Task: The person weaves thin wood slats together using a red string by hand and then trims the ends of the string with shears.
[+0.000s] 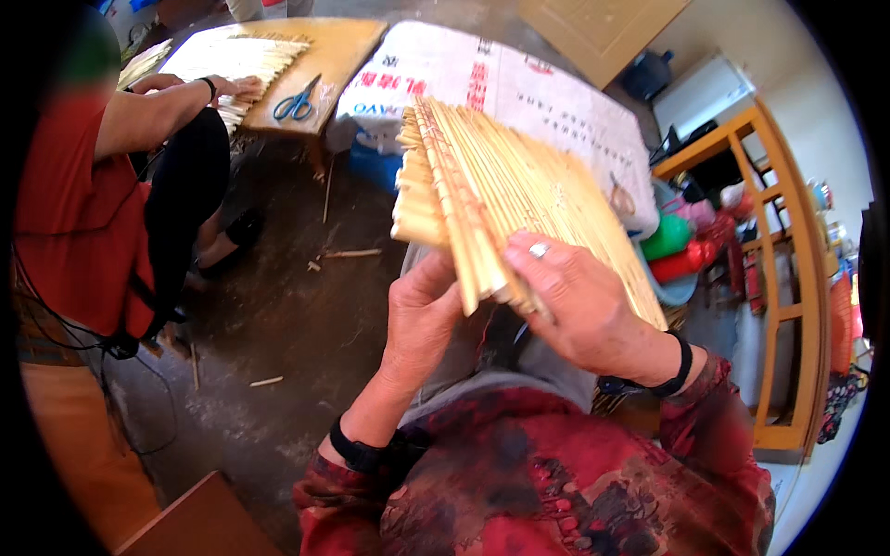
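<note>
Left hand (417,301) and right hand (584,301) grip the reed-stalk mat (533,171) toward six o'clock, where uneven pulling could unravel it.

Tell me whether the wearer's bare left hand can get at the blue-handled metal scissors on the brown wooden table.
Probably not: the left hand holds the flat pale-yellow stalk mat, and the scissors lie farther off, past the dark floor.
</note>
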A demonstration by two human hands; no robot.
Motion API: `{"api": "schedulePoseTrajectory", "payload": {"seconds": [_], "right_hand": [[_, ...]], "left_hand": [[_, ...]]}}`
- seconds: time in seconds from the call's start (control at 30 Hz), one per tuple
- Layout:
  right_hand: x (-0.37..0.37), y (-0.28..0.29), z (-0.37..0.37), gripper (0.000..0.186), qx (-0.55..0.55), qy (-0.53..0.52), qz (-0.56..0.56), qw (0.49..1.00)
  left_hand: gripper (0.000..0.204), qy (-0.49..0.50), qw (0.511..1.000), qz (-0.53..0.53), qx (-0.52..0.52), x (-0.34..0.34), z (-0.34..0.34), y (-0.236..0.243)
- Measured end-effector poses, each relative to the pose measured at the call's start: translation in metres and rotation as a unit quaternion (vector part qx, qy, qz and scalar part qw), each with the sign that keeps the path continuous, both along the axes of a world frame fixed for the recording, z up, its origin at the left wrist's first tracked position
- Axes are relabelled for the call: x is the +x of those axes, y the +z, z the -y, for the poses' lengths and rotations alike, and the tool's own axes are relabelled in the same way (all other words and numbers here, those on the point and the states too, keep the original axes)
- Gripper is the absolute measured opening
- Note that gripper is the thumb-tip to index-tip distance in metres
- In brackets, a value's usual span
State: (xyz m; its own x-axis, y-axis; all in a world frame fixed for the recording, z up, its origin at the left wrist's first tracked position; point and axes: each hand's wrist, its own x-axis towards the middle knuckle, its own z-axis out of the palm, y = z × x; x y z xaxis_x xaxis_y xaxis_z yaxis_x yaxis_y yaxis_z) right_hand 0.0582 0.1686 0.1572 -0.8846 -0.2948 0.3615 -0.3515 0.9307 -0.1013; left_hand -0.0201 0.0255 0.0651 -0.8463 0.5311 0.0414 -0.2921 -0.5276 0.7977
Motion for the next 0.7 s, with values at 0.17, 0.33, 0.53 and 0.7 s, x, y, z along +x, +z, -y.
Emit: {"api": "schedulePoseTrajectory", "payload": {"seconds": [0.17,0.33,0.53,0.7], "right_hand": [[-0.007,0.073,-0.034,0.042,-0.102,-0.115,-0.011,0.988],[-0.010,0.095,-0.054,0.039,-0.202,-0.169,-0.067,0.962],[-0.010,0.097,-0.049,0.042,-0.227,-0.186,-0.055,0.954],[-0.012,0.094,-0.042,0.041,-0.221,-0.187,-0.050,0.956]], "left_hand": [[0.012,-0.080,0.993,-0.085,-0.034,-0.026,-0.027,0.019],[0.011,-0.090,0.993,-0.081,-0.007,-0.033,-0.044,0.060],[0.015,-0.043,0.989,-0.136,0.045,-0.051,-0.064,0.087],[0.020,-0.043,0.992,-0.053,0.110,-0.053,-0.078,0.107]]}}
